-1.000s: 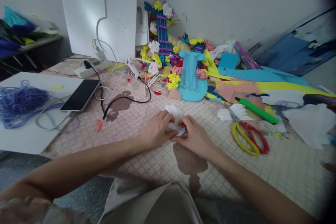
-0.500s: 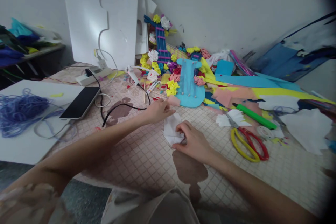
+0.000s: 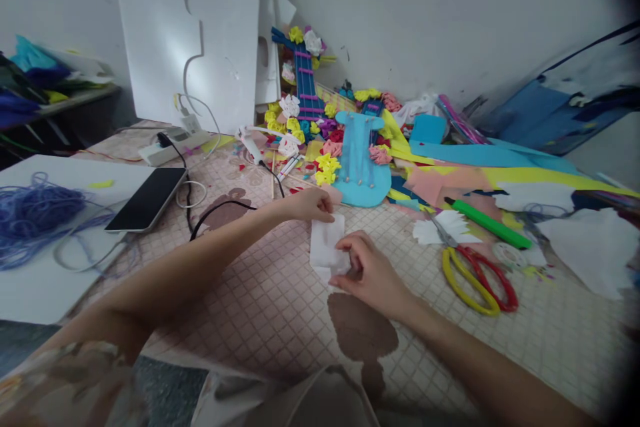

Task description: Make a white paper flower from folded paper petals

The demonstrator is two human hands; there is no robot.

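Observation:
A small white piece of paper [image 3: 325, 243] lies stretched between my two hands on the checked tablecloth [image 3: 280, 307]. My left hand [image 3: 307, 203] pinches its far top edge with closed fingers. My right hand [image 3: 370, 270] pinches the near right corner, fingers curled. The paper looks partly unfolded and creased.
Yellow and red scissors [image 3: 475, 273] and a green marker [image 3: 487, 223] lie to the right. A blue foam guitar [image 3: 360, 160] with paper flowers sits behind. A phone [image 3: 147, 197], cables, a power strip [image 3: 167, 147] and blue yarn [image 3: 35, 210] are at left. Coloured foam sheets pile at right.
Both hands were pressed together on the folded paper. My left hand moved away towards the far side and now holds the paper's top edge, so the paper is drawn open.

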